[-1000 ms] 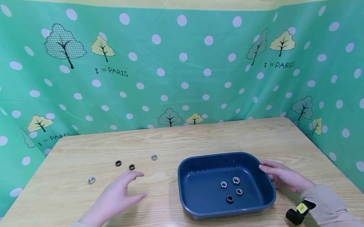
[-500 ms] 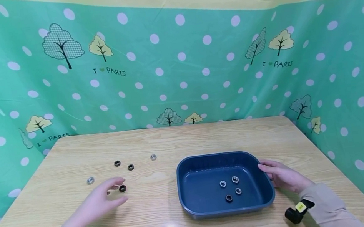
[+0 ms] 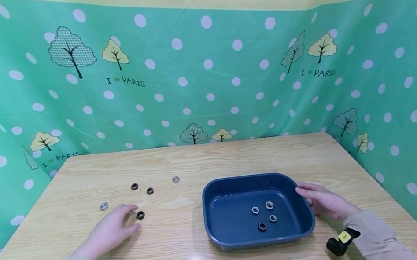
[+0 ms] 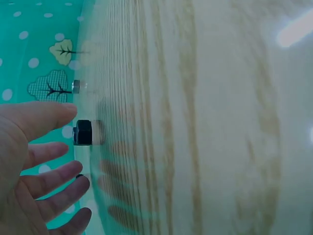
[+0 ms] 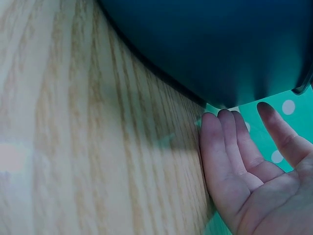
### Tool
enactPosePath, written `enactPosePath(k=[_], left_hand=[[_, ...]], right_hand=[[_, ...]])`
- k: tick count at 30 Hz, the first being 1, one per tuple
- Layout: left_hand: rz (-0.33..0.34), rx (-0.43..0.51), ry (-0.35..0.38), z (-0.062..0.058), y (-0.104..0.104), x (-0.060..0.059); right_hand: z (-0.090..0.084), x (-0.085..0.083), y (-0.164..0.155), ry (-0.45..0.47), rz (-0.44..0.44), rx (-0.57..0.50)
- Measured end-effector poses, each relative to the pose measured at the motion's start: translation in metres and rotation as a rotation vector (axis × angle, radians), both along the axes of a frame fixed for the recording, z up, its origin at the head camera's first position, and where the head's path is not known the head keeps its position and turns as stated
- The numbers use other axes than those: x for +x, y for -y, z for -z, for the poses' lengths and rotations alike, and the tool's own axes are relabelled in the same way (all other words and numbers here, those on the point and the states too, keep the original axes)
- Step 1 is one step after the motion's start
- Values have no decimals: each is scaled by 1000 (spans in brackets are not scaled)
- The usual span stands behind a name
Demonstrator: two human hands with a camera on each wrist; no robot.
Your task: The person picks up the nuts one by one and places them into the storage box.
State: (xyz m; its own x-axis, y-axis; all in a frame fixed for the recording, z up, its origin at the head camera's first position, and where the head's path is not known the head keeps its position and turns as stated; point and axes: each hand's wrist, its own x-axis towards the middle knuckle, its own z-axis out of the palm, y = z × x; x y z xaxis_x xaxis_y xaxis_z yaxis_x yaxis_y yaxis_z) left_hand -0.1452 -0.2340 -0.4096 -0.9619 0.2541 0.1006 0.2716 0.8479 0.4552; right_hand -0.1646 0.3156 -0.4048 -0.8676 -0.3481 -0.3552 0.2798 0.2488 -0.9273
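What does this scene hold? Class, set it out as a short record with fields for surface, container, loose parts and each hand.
surface: wooden table
container: dark blue tray with four nuts inside, two silver, two black
loose parts: black nut by the left hand; two more black nuts and two silver nuts farther back on the table
left hand: fingers spread and relaxed, close beside the black nut, no grip on it
right hand: straight fingers resting against the tray's right side

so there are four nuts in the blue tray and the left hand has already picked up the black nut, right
Not quite. The blue tray does hold four nuts, but the black nut lies on the table beside the left hand's fingertips, not gripped; the left wrist view shows the gap.
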Motion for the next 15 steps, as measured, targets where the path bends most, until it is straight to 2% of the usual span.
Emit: enactPosePath(k=[7, 15], left_hand=[[-7, -76, -31, 0, 1, -5], [3, -67, -13, 0, 2, -10]], right_hand=[[0, 0, 0, 4, -4, -14], [0, 0, 0, 6, 3, -9]])
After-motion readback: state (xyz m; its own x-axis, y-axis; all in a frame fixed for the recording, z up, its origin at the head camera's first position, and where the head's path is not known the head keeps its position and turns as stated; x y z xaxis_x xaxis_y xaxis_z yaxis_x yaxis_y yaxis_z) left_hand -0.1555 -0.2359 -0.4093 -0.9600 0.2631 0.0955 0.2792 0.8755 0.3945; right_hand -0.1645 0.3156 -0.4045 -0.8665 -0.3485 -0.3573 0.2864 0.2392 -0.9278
